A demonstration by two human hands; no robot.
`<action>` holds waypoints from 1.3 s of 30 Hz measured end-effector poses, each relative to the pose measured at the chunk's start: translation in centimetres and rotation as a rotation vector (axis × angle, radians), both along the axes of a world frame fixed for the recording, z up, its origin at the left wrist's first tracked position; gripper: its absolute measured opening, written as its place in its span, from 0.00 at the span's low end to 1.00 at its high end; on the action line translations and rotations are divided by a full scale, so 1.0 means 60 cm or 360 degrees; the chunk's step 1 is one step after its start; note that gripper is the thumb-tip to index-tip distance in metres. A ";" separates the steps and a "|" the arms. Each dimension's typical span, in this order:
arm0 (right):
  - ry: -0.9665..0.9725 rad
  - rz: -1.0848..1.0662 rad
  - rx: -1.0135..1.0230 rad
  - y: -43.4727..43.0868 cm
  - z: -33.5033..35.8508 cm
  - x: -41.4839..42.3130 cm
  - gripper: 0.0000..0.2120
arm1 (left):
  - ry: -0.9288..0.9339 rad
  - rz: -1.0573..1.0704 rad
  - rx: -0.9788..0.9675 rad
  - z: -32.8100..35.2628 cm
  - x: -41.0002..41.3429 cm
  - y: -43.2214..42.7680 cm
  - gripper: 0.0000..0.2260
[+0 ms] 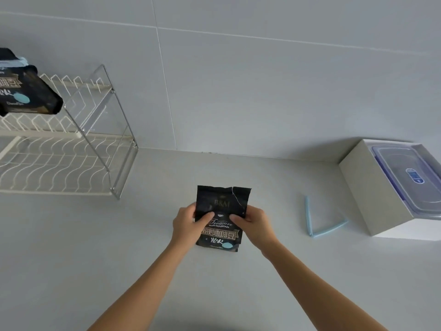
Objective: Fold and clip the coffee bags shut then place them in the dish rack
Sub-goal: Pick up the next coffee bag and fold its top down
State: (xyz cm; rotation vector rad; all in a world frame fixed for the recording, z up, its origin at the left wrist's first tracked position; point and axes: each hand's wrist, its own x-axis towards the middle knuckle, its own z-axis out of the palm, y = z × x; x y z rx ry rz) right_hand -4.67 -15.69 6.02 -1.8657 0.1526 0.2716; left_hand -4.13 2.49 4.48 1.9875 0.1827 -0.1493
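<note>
A black coffee bag with gold lettering stands upright on the counter in the middle of the view, its torn top edge unfolded. My left hand grips its left side and my right hand grips its right side, thumbs on the front. A light blue sealing clip, swung open into a V, lies on the counter to the right of the bag. Another black coffee bag with a blue clip on its folded top rests on the upper tier of the white wire dish rack at the far left.
A grey cardboard box holding a clear plastic container with a blue-edged lid sits at the right against the tiled wall. The pale counter stretches between the rack and the box.
</note>
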 end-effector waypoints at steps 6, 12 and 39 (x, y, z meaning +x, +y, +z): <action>-0.0016 0.0145 -0.0121 -0.025 -0.035 -0.010 0.28 | 0.0073 0.0102 -0.0239 -0.023 -0.015 -0.013 0.09; -0.0091 0.0015 -0.0059 -0.027 -0.046 0.019 0.26 | 0.0105 0.0243 -0.0357 -0.028 0.001 -0.026 0.24; -0.0175 0.0421 -0.0274 -0.058 0.006 0.051 0.21 | 0.0005 0.0088 -0.0548 0.005 0.011 -0.002 0.17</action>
